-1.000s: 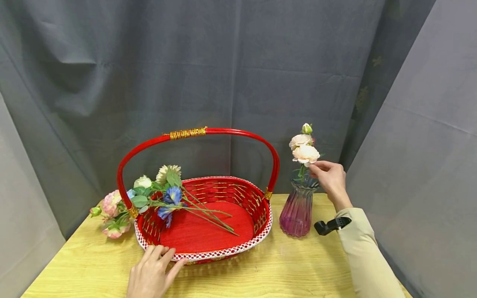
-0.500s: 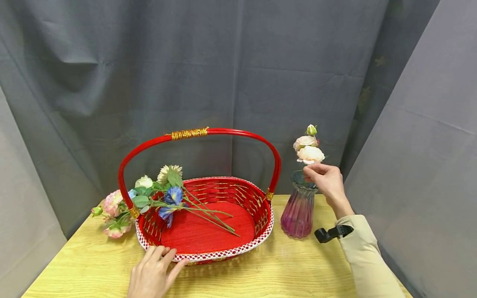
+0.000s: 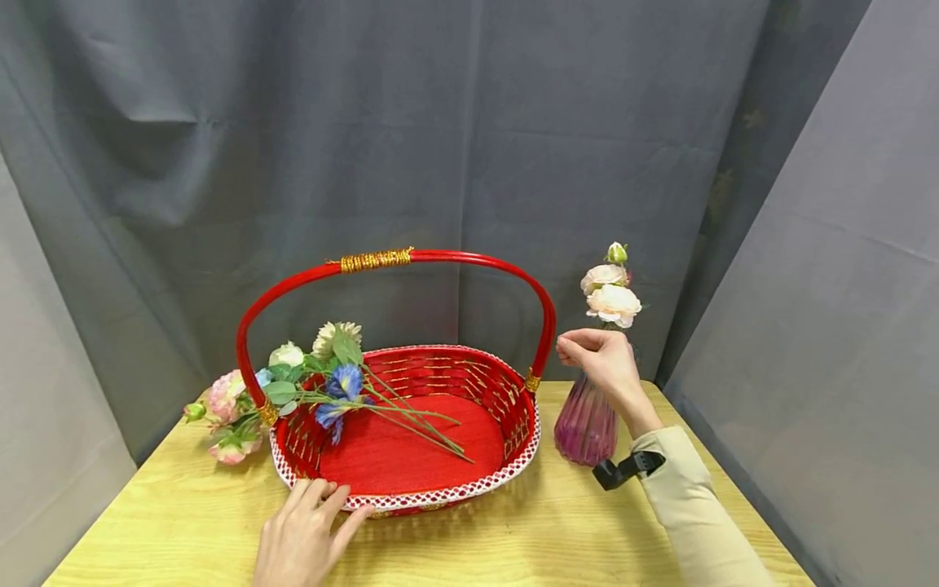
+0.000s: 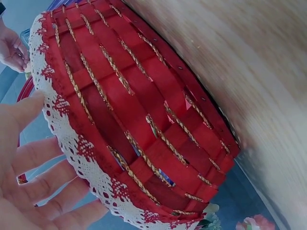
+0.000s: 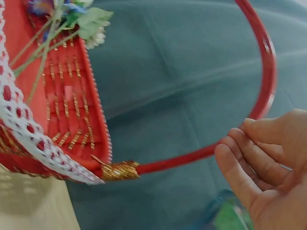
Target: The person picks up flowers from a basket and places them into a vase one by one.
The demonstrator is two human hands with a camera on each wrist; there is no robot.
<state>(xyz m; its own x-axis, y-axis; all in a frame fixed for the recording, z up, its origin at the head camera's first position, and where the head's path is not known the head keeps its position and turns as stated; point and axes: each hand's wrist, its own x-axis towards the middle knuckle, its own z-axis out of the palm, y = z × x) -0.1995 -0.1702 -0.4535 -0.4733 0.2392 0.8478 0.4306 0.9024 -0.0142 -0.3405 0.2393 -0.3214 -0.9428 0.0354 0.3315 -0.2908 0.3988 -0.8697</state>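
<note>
A red woven basket (image 3: 440, 495) with a white lace rim and a tall red handle (image 3: 440, 259) stands on the wooden table. Several artificial flowers (image 3: 323, 383) lie across its left side, heads hanging over the rim. My left hand (image 3: 304, 534) rests flat on the front rim with straight fingers (image 4: 29, 167), and the left wrist view shows the basket wall (image 4: 134, 120) close up. A purple glass vase (image 3: 583, 428) to the basket's right holds a peach flower stem (image 3: 613, 303). My right hand (image 3: 597, 355) hovers in front of the vase, fingers (image 5: 249, 163) loosely curled, holding nothing.
The yellow wooden table (image 3: 513, 546) extends in front of the basket. Grey curtain (image 3: 469, 163) closes off the back and both sides. The table's right edge lies just past the vase.
My right hand has let go of the peach flower and moved left and down, toward the basket handle. The flower stands in the vase. The left hand has stayed put.
</note>
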